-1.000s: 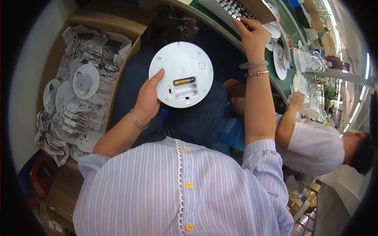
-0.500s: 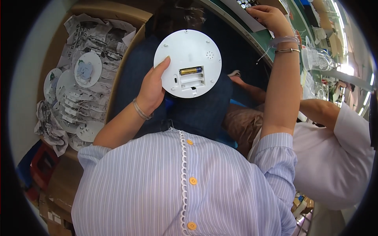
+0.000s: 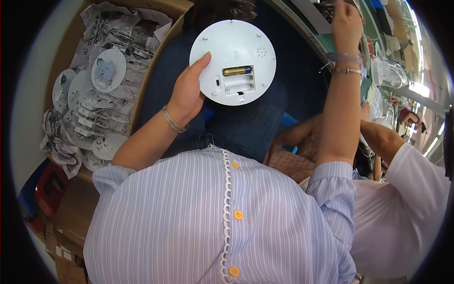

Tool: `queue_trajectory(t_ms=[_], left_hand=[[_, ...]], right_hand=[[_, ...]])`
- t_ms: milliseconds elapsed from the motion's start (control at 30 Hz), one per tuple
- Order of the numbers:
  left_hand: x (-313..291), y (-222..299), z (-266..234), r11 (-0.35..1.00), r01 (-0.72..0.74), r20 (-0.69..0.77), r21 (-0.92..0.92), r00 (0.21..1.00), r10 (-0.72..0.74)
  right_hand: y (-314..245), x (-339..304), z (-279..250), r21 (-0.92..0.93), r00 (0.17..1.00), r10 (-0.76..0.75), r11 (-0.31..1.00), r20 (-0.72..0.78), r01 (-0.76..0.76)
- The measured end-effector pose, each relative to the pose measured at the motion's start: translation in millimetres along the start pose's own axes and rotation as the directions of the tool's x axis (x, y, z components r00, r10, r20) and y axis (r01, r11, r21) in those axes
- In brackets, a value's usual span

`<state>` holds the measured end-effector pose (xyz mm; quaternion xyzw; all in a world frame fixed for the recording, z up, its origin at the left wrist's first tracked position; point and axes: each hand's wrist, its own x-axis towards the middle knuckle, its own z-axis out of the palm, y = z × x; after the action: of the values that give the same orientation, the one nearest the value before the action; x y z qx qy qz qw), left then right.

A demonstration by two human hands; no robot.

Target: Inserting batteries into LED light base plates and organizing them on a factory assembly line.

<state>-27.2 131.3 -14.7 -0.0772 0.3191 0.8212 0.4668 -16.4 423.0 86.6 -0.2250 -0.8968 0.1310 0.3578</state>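
Over my lap, my left hand (image 3: 188,90) grips the left rim of a white round plastic housing (image 3: 215,49), thumb on its face and fingers behind it. The housing has an uncovered battery compartment (image 3: 239,88), a small speaker grille and several pegs. A gold and dark battery (image 3: 237,71) lies in the compartment's top slot; the slots below it hold none. Far to the right, at the top edge of the picture, is my right hand (image 3: 347,26), by the green bench. Its fingertips are blurred and partly cut off, so I cannot see what they hold.
At left, a cardboard box (image 3: 156,71) lined with newspaper holds several white round housings (image 3: 109,70). A green workbench (image 3: 307,21) runs along the upper right, with clear plastic domes (image 3: 390,73) beyond. Close on my right sits a co-worker in a white sleeve (image 3: 411,175).
The housing in my left hand has shifted slightly up and right in the picture. My right hand has moved up and right, away from where the small batteries showed.
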Motion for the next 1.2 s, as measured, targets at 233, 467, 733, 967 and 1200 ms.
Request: queue_trajectory(t_ms=[233,467,733,967,1200], left_hand=[[-3,-2,-5,1.0,-0.009,0.009,0.002,1.0,0.009],[-4,-3,4,1.0,0.004,-0.012,-0.01,1.0,-0.004],[-6,-3,3,0.999,0.018,0.007,-0.037,1.0,-0.018],[-6,-1,3,0.999,0.032,0.009,-0.004,0.999,-0.032],[-8,9,6,0.994,0.077,0.127,0.073,0.988,-0.086]], right_hand=[[-64,-80,-17,0.792,0.978,0.085,0.575,0.191,-0.205],[-102,-164,-14,0.582,0.904,0.116,0.73,0.412,-0.358],[-102,-155,-26,0.282,0.782,-0.256,0.954,0.569,0.107],[-90,-156,-20,0.284,0.764,-0.314,0.942,0.563,0.178],[-73,-171,-18,0.547,0.711,0.376,0.459,0.594,-0.7]])
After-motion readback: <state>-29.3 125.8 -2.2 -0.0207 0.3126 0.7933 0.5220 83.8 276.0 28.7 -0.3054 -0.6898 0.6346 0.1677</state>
